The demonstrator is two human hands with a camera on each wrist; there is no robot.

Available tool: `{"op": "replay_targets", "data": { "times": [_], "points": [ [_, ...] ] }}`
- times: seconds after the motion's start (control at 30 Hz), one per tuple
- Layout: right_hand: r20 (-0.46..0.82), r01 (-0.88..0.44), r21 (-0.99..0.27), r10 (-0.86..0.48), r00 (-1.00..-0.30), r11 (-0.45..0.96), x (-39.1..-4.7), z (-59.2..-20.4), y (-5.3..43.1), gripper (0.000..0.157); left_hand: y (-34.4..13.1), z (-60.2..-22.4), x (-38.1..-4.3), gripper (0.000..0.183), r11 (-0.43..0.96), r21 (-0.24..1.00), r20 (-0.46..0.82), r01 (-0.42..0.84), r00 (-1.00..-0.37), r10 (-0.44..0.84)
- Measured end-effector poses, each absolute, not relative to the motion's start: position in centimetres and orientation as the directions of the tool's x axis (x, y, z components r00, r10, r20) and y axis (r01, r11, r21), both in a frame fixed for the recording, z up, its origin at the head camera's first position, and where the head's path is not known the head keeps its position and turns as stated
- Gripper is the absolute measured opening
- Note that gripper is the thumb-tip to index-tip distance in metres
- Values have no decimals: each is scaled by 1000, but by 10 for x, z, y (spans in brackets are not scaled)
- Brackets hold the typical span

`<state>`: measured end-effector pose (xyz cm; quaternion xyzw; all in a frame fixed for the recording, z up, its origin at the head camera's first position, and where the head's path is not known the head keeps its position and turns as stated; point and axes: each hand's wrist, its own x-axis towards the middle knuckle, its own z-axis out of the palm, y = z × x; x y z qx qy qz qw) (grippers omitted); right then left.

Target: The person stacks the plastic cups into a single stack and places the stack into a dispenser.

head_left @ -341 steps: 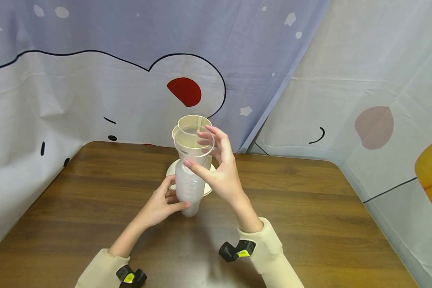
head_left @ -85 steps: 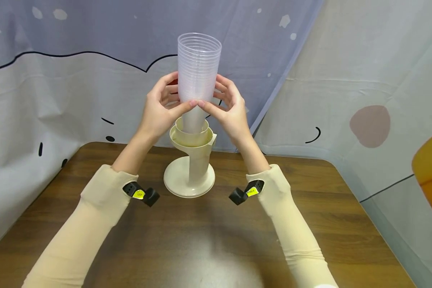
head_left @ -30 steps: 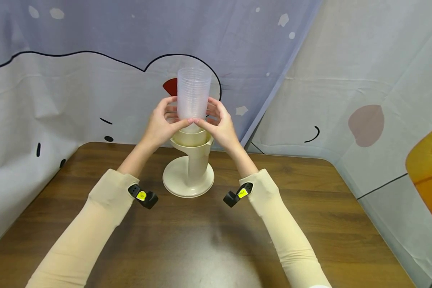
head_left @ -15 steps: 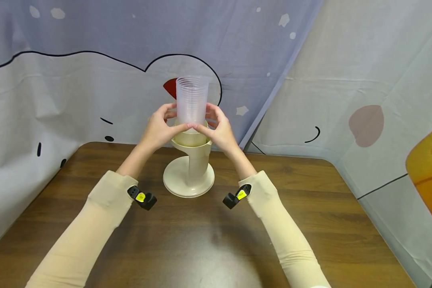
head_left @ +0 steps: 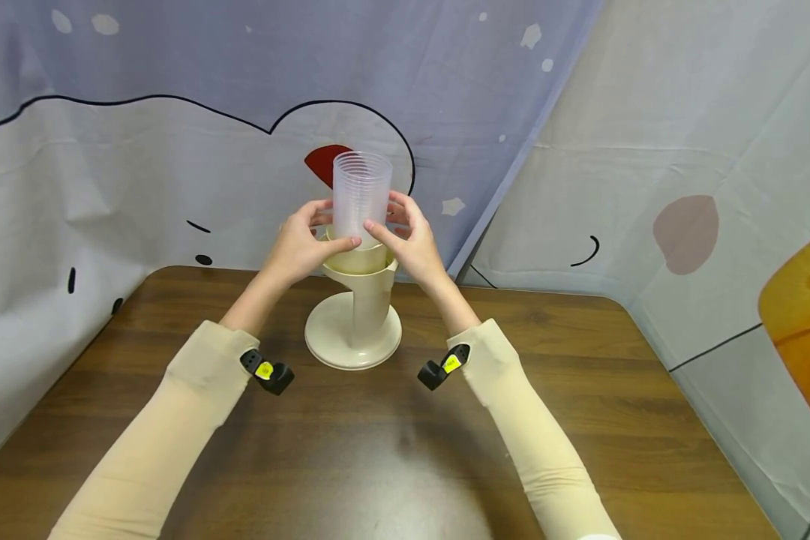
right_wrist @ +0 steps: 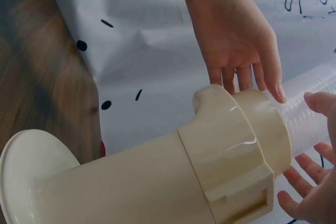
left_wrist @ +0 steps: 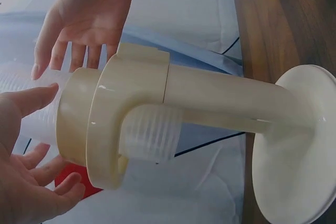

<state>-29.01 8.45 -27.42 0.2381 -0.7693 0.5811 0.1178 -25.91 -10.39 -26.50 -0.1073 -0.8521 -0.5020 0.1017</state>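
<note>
A stack of clear plastic cups [head_left: 361, 187] stands upright in the cream cup holder [head_left: 373, 304], which has a ring on a post and a round base. In the left wrist view the ribbed lower end of the cups [left_wrist: 152, 132] shows beneath the ring. My left hand [head_left: 293, 244] is at the stack's left side, thumb in front and fingers loosely bent. On the right side, my right hand [head_left: 416, 244] has its thumb near the cups and its fingers spread behind. Both hands look loosened around the stack; whether the fingertips touch it is hard to tell.
The holder stands near the far edge of a brown wooden table [head_left: 547, 405]. A printed curtain [head_left: 175, 172] hangs close behind it, and another printed sheet [head_left: 648, 187] is at the right. Each wrist carries a small black camera [head_left: 268, 371].
The cups, held raised over the holder earlier, have come down into it. My thumbs, tip to tip half a second ago, are now apart, and both hands have loosened. The holder has stayed put.
</note>
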Motion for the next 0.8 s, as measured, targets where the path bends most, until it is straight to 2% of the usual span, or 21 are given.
{"op": "replay_targets", "data": {
  "times": [0.27,0.53,0.8],
  "points": [
    [466,-508,-830,-216,-858,230,-291,-276,83,56,-103,-269,-260,72,457,828,322,325,-943,88],
    [440,-485,-840,-217,-871,243,-288,-277,84,64,-102,-270,-262,76,458,818,336,348,-935,110],
    [450,-498,-836,-230,-863,231,-287,-279,85,63,-103,-271,-261,68,459,819,341,344,-936,93]
  ]
}}
